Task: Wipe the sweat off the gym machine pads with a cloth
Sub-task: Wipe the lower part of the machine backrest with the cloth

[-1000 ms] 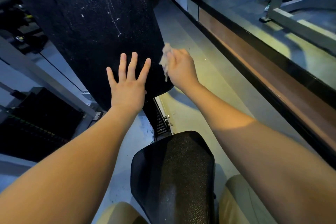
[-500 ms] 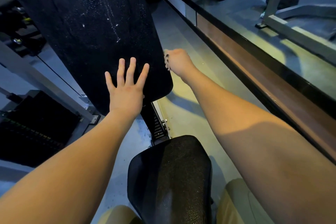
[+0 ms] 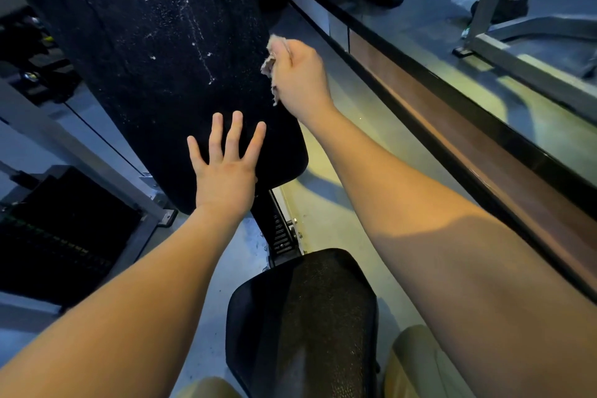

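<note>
Head view: the right hand grips the bunched cloth at the right edge of the back pad — wet streaks lie at its 10 o'clock, running 12-to-6. The left hand, fingers spread, braces the lower end.

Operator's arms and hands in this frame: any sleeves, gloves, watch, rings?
Nothing worn. The left forearm and right forearm show no sleeve right up to the frame edge. The left hand and right hand have no gloves. No watch, wristband or ring shows on the parts in view; the right hand's fingers are mostly hidden.
</note>
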A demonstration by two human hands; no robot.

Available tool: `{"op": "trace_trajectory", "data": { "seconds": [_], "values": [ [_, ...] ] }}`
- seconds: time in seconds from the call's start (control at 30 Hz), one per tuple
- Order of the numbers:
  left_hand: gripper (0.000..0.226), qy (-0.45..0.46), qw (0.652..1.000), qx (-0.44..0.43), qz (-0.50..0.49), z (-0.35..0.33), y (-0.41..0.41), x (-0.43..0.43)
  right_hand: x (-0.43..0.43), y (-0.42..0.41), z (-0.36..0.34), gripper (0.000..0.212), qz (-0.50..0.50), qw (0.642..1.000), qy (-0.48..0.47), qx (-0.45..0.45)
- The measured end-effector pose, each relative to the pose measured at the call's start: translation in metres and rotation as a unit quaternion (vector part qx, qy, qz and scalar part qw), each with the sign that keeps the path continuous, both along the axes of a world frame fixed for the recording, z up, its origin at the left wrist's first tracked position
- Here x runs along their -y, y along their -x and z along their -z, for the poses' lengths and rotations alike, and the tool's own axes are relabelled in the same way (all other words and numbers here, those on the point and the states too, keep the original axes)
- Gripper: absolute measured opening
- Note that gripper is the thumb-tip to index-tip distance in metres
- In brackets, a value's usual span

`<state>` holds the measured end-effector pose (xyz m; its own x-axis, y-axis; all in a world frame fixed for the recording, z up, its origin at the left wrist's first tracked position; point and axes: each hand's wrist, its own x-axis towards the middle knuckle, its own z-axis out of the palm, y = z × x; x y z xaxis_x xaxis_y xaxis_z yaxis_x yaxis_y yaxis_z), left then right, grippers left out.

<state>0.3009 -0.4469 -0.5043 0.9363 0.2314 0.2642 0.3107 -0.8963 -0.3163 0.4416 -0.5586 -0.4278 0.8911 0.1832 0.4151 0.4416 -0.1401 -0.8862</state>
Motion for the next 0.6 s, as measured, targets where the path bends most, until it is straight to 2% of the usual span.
{"op": "trace_trajectory", "data": {
  "seconds": [0.07,0.17,0.27,0.4,0.53,0.6],
  "values": [
    [0.1,0.005,1.0,-0.004,-0.001,-0.002,0.001,0.0,0.002,0.008,0.022,0.037,0.021,0.996,0.044,0.072],
    [0.103,0.002,1.0,-0.002,-0.003,-0.001,0.0,0.001,0.012,0.024,0.064,0.024,0.03,0.991,0.068,0.114],
    [0.103,0.002,1.0,-0.004,-0.004,-0.001,0.0,0.001,-0.007,0.016,0.045,0.042,0.099,0.98,0.06,0.162],
    [0.103,0.003,1.0,-0.007,0.0,-0.003,0.001,0.0,-0.028,0.004,0.011,0.043,0.148,0.968,0.046,0.196],
    [0.105,0.002,1.0,-0.002,0.003,-0.001,0.001,-0.002,-0.008,0.028,0.058,0.047,0.106,0.951,0.109,0.27],
    [0.105,0.0,1.0,0.0,0.005,0.001,0.001,-0.003,-0.01,0.026,0.057,0.048,0.092,0.943,0.125,0.294]
  ]
}}
